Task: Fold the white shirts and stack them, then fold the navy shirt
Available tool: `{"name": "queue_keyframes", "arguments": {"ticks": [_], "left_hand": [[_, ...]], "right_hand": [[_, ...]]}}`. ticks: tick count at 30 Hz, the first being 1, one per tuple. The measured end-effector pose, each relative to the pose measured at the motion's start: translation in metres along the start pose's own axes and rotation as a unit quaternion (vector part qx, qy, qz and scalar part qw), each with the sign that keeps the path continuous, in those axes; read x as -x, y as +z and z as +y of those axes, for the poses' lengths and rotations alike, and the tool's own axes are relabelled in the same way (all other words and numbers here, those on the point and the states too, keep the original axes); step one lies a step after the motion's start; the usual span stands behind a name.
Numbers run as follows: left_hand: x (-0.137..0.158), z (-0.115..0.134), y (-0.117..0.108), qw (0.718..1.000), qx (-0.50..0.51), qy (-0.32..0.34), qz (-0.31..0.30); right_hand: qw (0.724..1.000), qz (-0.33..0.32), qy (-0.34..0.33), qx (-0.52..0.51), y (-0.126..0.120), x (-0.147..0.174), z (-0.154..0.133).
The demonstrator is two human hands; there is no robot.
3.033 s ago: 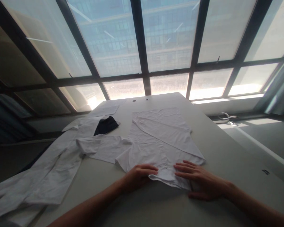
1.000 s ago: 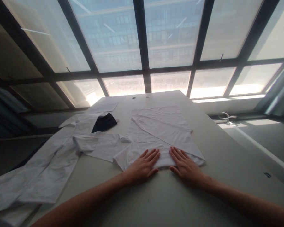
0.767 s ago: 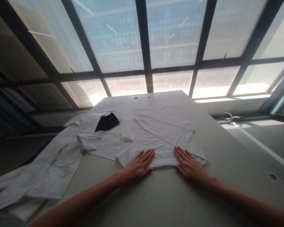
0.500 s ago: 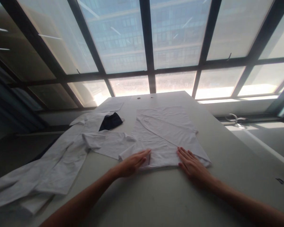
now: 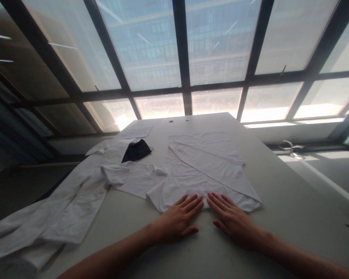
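Observation:
A white garment, partly folded, lies on the white table in front of me. One of its panels crosses diagonally, and its right corner spreads outward. My left hand rests flat on its near edge, fingers outstretched and thumb apart. Beside it, my right hand lies flat on the same edge with fingers extended, the fingertips of both hands close together. Neither hand grips the cloth.
More white clothing is heaped along the table's left side and hangs over its edge. A dark folded cloth sits on it. A cable coil lies by the window at right. Large windows rise behind the table.
Both hands have come closer together along the garment's near edge and toward me. The left has turned from its side to lie palm-down.

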State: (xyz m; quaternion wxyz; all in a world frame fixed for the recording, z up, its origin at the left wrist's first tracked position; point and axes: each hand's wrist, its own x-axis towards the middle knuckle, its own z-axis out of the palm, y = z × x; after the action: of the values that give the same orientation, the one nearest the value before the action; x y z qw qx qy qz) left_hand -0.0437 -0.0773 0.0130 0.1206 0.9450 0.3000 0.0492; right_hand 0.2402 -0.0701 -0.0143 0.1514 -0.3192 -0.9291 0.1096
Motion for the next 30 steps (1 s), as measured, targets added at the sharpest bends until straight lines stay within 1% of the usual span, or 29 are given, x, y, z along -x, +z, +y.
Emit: {"name": "queue_keyframes", "arguments": {"ticks": [2,10,16,20,22,24,27,28,30], "left_hand": [[0.001,0.0,-0.001,1.0,-0.002,-0.002,0.001],[-0.001,0.002,-0.003,1.0,0.004,-0.027,0.005],[-0.003,0.0,-0.003,0.999,0.002,-0.033,0.009],[-0.003,-0.002,-0.002,1.0,0.002,-0.028,0.014],[-0.003,-0.003,-0.001,1.0,-0.001,-0.028,0.013],[-0.003,-0.004,0.001,0.999,-0.004,-0.03,0.012],[-0.002,-0.005,0.004,0.999,-0.008,-0.03,0.016],[-0.002,-0.006,0.004,0.999,-0.009,-0.03,0.02],[-0.002,-0.006,0.005,0.999,-0.009,-0.029,0.024]], "right_hand": [[1.0,0.004,0.016,0.009,0.002,0.001,0.002],[0.99,0.063,0.097,0.08,0.01,0.003,0.008],[0.981,0.084,0.153,0.086,0.007,0.001,0.016],[0.972,0.115,0.186,0.08,0.005,0.002,0.022],[0.974,0.127,0.171,0.076,0.003,0.001,0.021],[0.982,0.12,0.13,0.066,0.0,0.0,0.016],[0.996,0.067,0.053,0.039,-0.003,-0.003,0.006],[0.998,0.044,0.035,0.029,-0.004,-0.004,0.004],[1.0,0.005,0.02,0.015,-0.004,-0.005,0.002]]}}
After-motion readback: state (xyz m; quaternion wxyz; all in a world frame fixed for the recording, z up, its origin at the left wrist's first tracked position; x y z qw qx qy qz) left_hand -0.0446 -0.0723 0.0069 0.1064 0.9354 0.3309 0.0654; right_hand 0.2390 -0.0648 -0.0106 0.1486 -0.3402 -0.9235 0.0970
